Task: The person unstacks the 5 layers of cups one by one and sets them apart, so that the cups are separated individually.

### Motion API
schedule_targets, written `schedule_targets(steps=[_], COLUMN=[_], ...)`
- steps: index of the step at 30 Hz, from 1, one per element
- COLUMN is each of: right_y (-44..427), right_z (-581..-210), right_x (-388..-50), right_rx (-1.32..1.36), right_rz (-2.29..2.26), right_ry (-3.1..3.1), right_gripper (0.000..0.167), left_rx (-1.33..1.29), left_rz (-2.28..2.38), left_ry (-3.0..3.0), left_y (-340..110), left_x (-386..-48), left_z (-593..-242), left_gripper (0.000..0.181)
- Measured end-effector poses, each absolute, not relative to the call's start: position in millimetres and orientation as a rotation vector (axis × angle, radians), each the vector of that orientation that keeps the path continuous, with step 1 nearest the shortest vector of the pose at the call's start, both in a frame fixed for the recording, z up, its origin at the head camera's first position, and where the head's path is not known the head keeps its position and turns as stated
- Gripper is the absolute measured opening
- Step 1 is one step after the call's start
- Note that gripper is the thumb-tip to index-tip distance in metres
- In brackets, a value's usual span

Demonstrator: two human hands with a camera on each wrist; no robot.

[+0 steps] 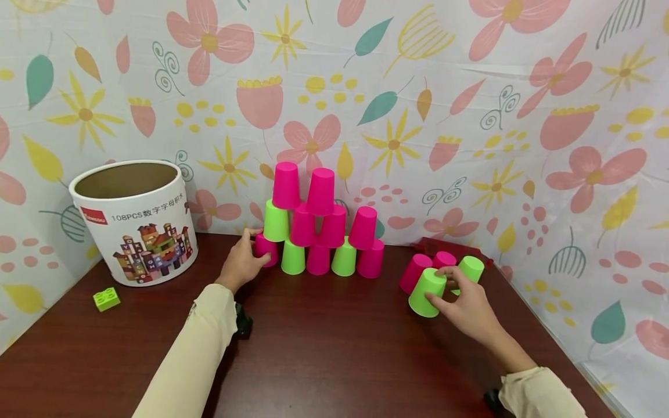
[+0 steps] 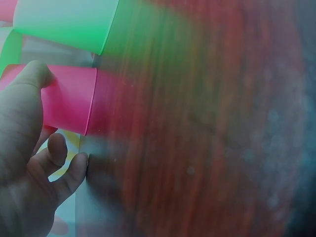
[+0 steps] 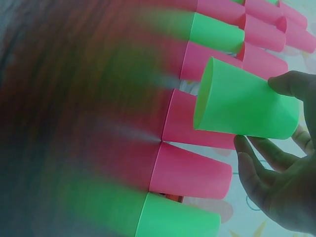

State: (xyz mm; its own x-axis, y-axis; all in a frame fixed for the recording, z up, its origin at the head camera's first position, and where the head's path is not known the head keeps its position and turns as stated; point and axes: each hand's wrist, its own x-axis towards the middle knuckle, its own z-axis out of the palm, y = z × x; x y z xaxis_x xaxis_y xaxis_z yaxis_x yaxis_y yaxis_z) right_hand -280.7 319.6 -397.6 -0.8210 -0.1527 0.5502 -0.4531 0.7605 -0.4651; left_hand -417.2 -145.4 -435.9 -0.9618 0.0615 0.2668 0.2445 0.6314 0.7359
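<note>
A white wall covering with pastel flowers and leaves rises behind a glossy reddish-brown table.

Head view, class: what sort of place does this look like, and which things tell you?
Probably a play or activity corner: a flower-patterned backdrop, stacked pink and green cups and a bucket printed with toy blocks.

- Right of the cup pyramid: we see a rear green cup partly hidden by the right hand.
- Same side: we cannot identify the red object, partly covered.
- Left of it: we cannot see the white bucket's floor.
</note>
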Motion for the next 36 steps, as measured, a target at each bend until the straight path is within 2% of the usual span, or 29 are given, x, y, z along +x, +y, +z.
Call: schedule_targets(steps=[36], right_y=[331.6], right_z=[-398.4], right_x=[-282.8], right_rx=[0.426], right_rz=[0.851], right_ry=[-2.615], right_gripper=[0.045], left_rx=[-0.253], left_rz=[-1.261], left_ry=[-2.642], left_y=[-145.0], left_x=[-414.2], left_z=[-433.4], left_gripper=[0.065])
